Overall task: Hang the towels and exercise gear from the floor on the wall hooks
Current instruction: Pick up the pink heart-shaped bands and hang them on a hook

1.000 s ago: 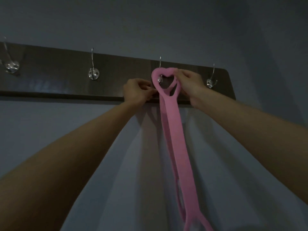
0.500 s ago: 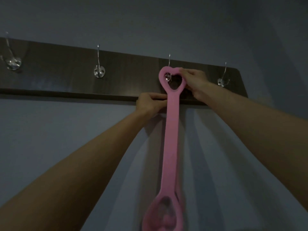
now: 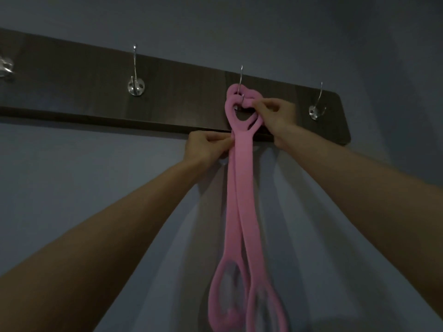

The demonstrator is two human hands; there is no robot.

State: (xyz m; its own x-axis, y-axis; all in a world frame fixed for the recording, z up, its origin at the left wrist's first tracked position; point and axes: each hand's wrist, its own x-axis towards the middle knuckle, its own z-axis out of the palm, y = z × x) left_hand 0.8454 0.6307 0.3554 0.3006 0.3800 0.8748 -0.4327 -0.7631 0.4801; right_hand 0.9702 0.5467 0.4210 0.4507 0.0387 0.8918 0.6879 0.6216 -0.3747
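You are looking up at a long dark wooden board [image 3: 72, 92] fixed flat on a smooth, dull blue-grey wall [image 3: 239, 25]. Shiny silver metal hooks stick out of the board in a row, each one a thin curved wire on a small round plate. The pink stretchy band [image 3: 242, 188] hangs from the third hook [image 3: 241, 79]. It looks soft and rubbery, with no shine. Its top ends are heart-shaped loops, and they sit bunched over that hook. From there two flat strips drop straight down the wall, side by side. At the bottom they open into big rounded loops, which look blurry. Your right hand [image 3: 279, 116] is up at the hearts, and its fingertips pinch the pink loop just beside the hook. Your left hand [image 3: 207, 146] is lower, at the bottom edge of the board, with its fingers curled shut on the left side of the strips. The hook to the left [image 3: 136, 85] and the hook to the right [image 3: 316, 110] are bare. Another hook [image 3: 5, 67] is blurry at the far left edge.
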